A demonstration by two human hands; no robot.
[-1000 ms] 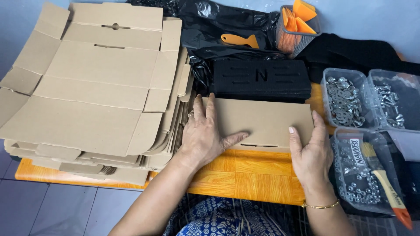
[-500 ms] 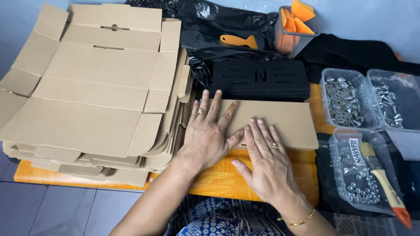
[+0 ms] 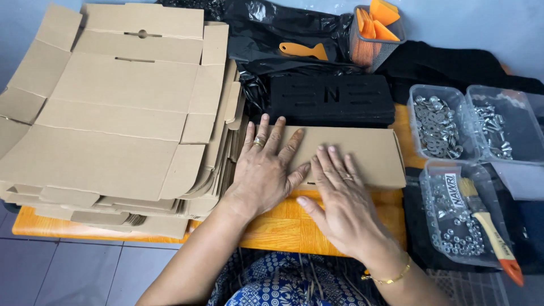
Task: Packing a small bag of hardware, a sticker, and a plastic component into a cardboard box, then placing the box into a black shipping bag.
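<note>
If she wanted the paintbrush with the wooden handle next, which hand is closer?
Probably the right hand: it lies flat on the folded brown cardboard box, nearer the brush in the clear plastic tub. The left hand presses farther away.

Stack of flat cardboard blanks; black foam block; three clear tubs of screws; orange scraper; brush.

The work goes on at an orange wooden table with shiny boards. Under it, at the lower left, the floor is made of big grey-blue tiles with thin lines between them. Behind the table, along the top, there is a pale blue-grey wall. It looks plain and smooth. The light is soft and even, like daylight, and it makes the table top glow a little. No window can be seen.
</note>
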